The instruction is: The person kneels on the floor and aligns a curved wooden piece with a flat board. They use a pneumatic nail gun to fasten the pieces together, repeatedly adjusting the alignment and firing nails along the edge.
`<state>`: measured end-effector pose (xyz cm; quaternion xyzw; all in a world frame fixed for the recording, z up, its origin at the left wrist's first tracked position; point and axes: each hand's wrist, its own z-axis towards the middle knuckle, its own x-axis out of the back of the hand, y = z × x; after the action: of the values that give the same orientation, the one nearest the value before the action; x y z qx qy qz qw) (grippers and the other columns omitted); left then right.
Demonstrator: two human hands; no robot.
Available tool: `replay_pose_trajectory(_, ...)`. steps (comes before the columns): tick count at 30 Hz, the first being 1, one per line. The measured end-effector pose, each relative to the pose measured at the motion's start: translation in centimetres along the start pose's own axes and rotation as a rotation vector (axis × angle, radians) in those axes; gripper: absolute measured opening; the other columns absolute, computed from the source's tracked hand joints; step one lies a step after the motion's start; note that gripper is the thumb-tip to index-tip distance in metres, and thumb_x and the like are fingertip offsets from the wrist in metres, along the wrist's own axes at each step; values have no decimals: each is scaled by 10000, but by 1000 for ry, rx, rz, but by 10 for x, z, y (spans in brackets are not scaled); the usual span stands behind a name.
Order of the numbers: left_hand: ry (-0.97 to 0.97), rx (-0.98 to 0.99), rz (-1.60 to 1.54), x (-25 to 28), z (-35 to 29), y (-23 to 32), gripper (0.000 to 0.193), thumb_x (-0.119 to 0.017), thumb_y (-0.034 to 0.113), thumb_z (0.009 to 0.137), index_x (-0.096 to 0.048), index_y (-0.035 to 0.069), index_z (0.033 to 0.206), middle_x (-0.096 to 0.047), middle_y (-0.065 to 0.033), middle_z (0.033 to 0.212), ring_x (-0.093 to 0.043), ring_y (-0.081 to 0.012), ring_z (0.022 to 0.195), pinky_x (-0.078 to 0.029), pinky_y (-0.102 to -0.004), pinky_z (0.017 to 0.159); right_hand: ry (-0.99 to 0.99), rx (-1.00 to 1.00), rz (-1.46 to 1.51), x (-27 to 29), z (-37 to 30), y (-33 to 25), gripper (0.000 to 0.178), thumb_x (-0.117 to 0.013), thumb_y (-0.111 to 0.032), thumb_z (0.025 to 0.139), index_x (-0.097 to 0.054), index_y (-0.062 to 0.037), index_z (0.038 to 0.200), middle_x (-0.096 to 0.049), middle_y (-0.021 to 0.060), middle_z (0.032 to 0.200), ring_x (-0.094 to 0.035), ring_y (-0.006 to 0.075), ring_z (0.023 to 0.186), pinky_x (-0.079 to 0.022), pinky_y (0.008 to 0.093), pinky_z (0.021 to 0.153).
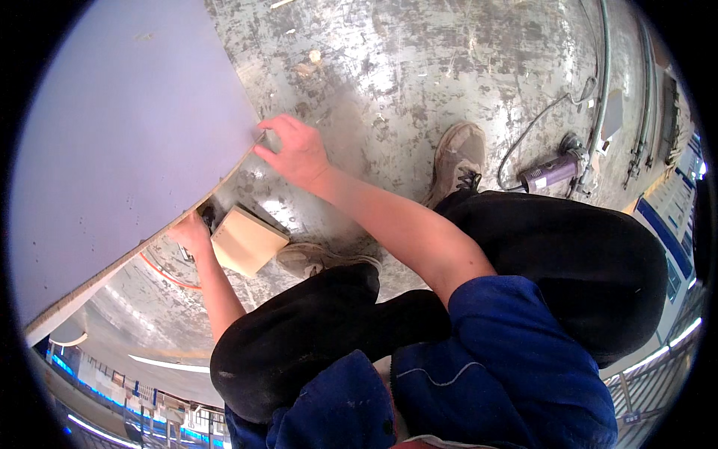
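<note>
A large flat light-grey panel (pixel 134 135) with a raw wood-coloured edge fills the left side. At its right corner is my right hand (pixel 295 153), thumb and fingers closed around that corner. Lower down, my left hand (pixel 191 233) reaches to the panel's underside by the near edge. The panel hides its fingers, so whether it grips anything does not show. Right beside it is a dark object (pixel 208 212), mostly covered. A pale wooden block (pixel 247 241) sits on the floor next to my left wrist.
An orange hose (pixel 166 277) runs from under the panel. My shoes (pixel 458 156) stand on the stained concrete floor (pixel 374 82). To the right lie a purple angle grinder (pixel 552 172), its cord (pixel 516 142) and long pipes (pixel 600 90).
</note>
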<state>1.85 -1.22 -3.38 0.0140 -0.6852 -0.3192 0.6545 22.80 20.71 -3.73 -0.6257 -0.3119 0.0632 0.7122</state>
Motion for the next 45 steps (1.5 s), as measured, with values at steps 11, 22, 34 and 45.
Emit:
replay_pose_trajectory(11,-129,-52,320,11,-10,13,382,-710,233,906,-685,-72,1136,-695,-232,1194,-659,-399,1068,-492,-470,946,-63,44,-7,3,4,10,305,-836,-208,756,-674,-95,988,-704,64,964,-692,274,865,-573,368,730)
replay_pose_trajectory(22,-225,-33,464,17,-9,11,402,-691,251,904,-676,-41,1181,-673,-217,1249,-623,-421,1138,-471,-475,981,-41,113,28,-6,-3,9,169,-824,-120,751,-739,-79,892,-742,83,866,-714,267,784,-577,370,672)
replay_pose_trajectory(34,-113,-109,249,10,-7,7,420,-777,210,819,-672,-75,1110,-704,-273,1092,-653,-466,1023,-503,-486,920,-79,146,-125,2,-3,0,97,-791,-167,798,-735,-107,849,-748,60,879,-710,251,791,-568,373,683)
replay_pose_trajectory(45,762,-509,-118,232,89,171,538,-516,110,1035,-326,-88,1497,-360,-257,1554,-354,-369,1458,-295,-460,1215,-107,208,-96,11,0,6,111,-786,-146,814,-723,-65,856,-702,126,832,-668,322,753,-529,412,669)
